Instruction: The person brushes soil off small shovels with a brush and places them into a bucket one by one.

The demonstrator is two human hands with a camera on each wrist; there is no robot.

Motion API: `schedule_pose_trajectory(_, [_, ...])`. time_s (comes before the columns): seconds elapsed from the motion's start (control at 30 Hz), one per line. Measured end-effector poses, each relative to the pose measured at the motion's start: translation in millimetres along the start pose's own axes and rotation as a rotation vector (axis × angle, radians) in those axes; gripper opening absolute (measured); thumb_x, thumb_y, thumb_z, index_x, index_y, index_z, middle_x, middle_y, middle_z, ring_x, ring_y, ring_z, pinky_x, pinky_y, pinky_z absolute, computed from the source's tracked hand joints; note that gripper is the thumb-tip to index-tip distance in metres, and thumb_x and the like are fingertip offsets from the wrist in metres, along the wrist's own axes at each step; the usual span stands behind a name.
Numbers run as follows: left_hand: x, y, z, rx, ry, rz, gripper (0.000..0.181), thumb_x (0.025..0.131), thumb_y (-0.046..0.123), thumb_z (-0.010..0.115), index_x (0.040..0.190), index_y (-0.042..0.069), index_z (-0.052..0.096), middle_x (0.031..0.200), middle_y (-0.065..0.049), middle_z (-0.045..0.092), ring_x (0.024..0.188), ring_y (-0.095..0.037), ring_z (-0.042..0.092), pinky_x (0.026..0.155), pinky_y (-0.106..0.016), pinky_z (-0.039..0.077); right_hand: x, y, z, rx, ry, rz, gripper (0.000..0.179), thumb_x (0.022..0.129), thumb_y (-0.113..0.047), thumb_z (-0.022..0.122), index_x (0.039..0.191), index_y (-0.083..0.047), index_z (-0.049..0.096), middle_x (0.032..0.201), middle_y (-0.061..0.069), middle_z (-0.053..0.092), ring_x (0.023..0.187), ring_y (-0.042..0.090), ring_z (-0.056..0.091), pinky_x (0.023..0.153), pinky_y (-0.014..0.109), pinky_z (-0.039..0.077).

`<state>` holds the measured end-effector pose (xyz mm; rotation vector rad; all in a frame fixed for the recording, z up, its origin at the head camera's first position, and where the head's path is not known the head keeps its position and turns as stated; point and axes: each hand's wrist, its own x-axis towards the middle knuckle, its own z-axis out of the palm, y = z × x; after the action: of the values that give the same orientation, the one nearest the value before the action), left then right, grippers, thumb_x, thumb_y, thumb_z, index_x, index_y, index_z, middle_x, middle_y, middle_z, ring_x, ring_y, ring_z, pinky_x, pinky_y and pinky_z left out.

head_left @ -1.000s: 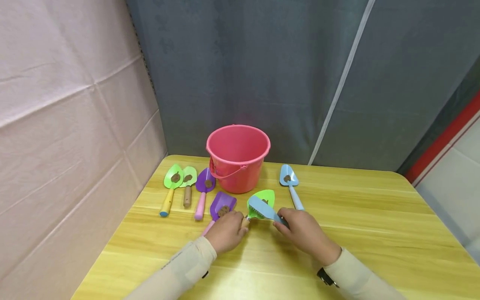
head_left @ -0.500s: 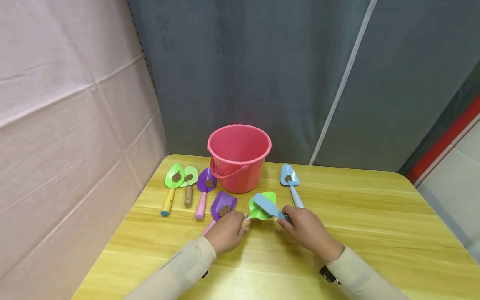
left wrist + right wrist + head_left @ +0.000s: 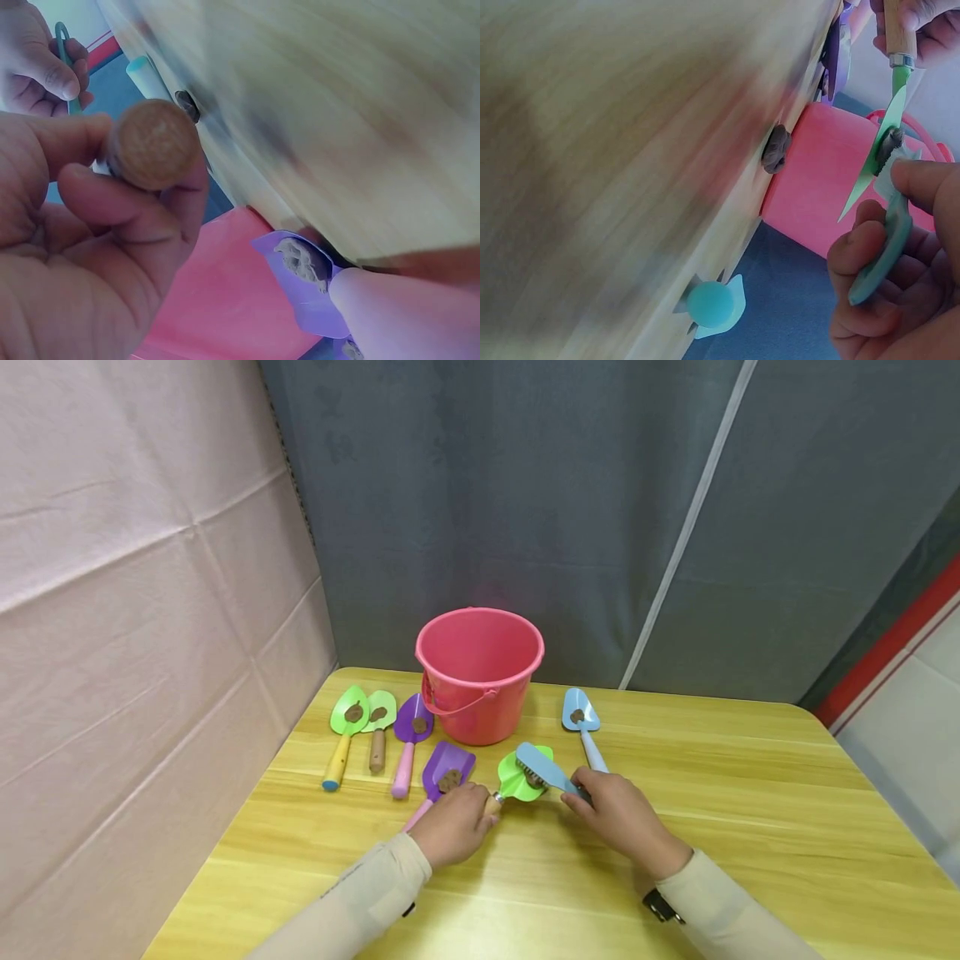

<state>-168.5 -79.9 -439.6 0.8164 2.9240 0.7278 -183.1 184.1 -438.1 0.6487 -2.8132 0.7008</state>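
My left hand [image 3: 452, 828] grips the wooden handle [image 3: 154, 142] of a bright green trowel [image 3: 512, 778], its blade held over the table. In my right hand [image 3: 618, 817] is a light blue brush [image 3: 542, 763], pinched by its handle. The bristles face the blade, and in the right wrist view they meet a brown lump [image 3: 889, 147] on it. Another brown lump [image 3: 777, 148] lies on the table below the trowel. Close by my left hand, a purple trowel [image 3: 446, 762] with a pink handle bears more brown stuff. That handle is partly hidden by the hand.
Behind the trowels stands a pink bucket [image 3: 491, 710], its handle hanging down in front. To its left lie a yellow-handled green trowel [image 3: 341, 752], a pale green one [image 3: 384, 703] and a purple one [image 3: 407, 727]. A light blue trowel [image 3: 579, 706] lies on the right.
My right hand has shifted slightly right with the brush, whose head has moved across the green blade toward its right side. The left hand and the green trowel have stayed nearly still.
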Motion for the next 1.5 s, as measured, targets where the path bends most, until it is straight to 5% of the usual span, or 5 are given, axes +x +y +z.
schedule_pose_trajectory(0.9, [-0.7, -0.7, -0.6, -0.038, -0.030, -0.015, 0.012, 0.094, 0.015, 0.067, 0.096, 0.005, 0.060, 0.083, 0.001, 0.056, 0.083, -0.017, 0.057, 0.076, -0.036, 0.051, 3.9, 29, -4, -0.004, 0.054, 0.082, 0.019, 0.091, -0.017, 0.074, 0.083, -0.011, 0.057, 0.061, -0.005, 0.043, 0.051, 0.009, 0.038, 0.046, 0.025, 0.032])
schedule_pose_trajectory(1.5, [-0.6, 2.7, -3.7, -0.061, -0.038, -0.029, 0.011, 0.095, 0.015, 0.065, 0.096, 0.005, 0.060, 0.083, 0.002, 0.054, 0.080, -0.015, 0.055, 0.073, -0.035, 0.051, -9.8, -26, 0, -0.030, -0.011, -0.131, 0.016, 0.089, -0.021, 0.076, 0.088, -0.014, 0.061, 0.067, -0.012, 0.045, 0.055, 0.002, 0.040, 0.050, 0.021, 0.037])
